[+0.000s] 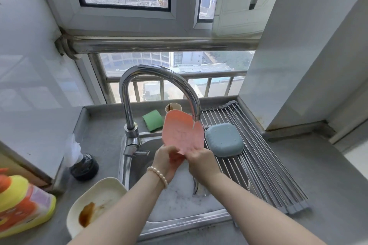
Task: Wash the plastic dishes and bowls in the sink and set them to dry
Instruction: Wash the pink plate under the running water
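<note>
at the near left an orange and yellow detergent bottle (22,203) is lying on the counter, its label too blurred to read, and beside it a cream bowl (95,203) stained brown is waiting unwashed at the sink (179,223) edge. over the soapy basin the left hand (167,160) and the right hand (201,160) are both gripping the near edge of the pink dish (182,132), which is tilting up and away with its long axis running near to far, its far edge under the faucet (159,89) spout. right of it a blue bowl (224,139) is drying upside down on the rack (258,157) (the right hand is nearer, so setting down likely falls to it).
</note>
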`<state>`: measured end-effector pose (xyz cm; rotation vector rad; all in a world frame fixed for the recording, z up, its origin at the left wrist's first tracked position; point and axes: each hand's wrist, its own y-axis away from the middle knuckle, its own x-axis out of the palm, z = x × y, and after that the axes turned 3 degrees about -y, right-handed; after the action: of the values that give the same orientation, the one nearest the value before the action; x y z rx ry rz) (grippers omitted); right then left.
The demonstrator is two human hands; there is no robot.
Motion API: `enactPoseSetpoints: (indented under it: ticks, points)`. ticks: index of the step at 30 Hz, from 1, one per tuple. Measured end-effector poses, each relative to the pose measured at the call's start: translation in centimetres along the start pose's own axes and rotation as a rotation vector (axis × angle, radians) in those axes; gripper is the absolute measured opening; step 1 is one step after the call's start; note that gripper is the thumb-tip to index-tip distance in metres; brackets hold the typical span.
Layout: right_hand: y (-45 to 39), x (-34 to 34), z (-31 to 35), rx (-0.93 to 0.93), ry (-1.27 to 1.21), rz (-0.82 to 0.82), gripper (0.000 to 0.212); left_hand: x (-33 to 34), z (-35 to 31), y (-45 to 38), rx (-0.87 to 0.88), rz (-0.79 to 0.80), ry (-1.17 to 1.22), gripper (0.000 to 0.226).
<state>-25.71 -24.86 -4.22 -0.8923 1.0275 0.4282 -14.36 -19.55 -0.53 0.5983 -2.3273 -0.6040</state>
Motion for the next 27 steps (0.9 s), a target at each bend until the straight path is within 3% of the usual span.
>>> enactPoseSetpoints:
  ticks: [2, 5, 7, 10, 12, 13, 15, 16, 18, 19, 24, 25, 27]
  points:
    - [-0.4, 0.4, 1.6, 0.037, -0.08, -0.061, 0.008, 0.5, 0.7, -0.2, 0.012, 0.017, 0.046, 0.013]
    - [-0.2, 1.0, 2.2, 0.214, -0.364, -0.204, 0.022, 1.4, 0.0, -0.4, 0.01, 0.067, 0.085, 0.02]
    - [0.6, 1.1, 1.2, 0.189, -0.339, -0.19, 0.022, 1.3, -0.6, -0.5, -0.01, 0.038, 0.045, 0.03]
    - [1.1, 0.4, -0.2, 0.06, 0.056, 0.091, 0.044, 0.7, -1.0, -0.7, -0.022, -0.005, -0.03, 0.032]
    - [0.6, 0.0, 0.9, 0.164, 0.192, 0.286, 0.078, 0.3, -0.9, -0.8, -0.011, -0.027, -0.048, 0.032]
    - [0.5, 0.3, 1.7, 0.228, 0.161, 0.347, 0.083, 0.3, -0.8, -0.8, -0.001, -0.037, -0.042, 0.03]
    - [0.4, 1.0, 3.7, 0.306, 0.052, 0.348, 0.047, 0.3, -0.8, -0.8, 0.01, -0.044, -0.025, 0.025]
    - [0.5, 1.3, 4.2, 0.281, -0.001, 0.22, 0.029, 0.3, -0.8, -0.9, 0.007, -0.054, -0.02, 0.023]
    - [1.3, 1.5, 3.9, 0.237, -0.14, 0.031, 0.014, 0.1, -0.8, -1.3, -0.008, -0.093, -0.049, 0.018]
    - [1.5, 1.4, 3.1, 0.185, -0.155, 0.022, 0.011, -0.1, -0.7, -1.4, -0.013, -0.114, -0.075, 0.016]
    - [0.2, -0.2, 0.5, 0.187, 0.133, 0.373, 0.097, -0.9, -1.0, -2.4, -0.089, -0.135, -0.157, 0.018]
    - [0.1, 0.1, 0.3, 0.238, 0.12, 0.415, 0.108, -1.0, -1.0, -2.4, -0.098, -0.122, -0.179, 0.017]
    - [0.2, 1.0, 0.1, 0.248, 0.144, 0.465, 0.106, -1.2, -1.1, -2.4, -0.111, -0.113, -0.226, 0.022]
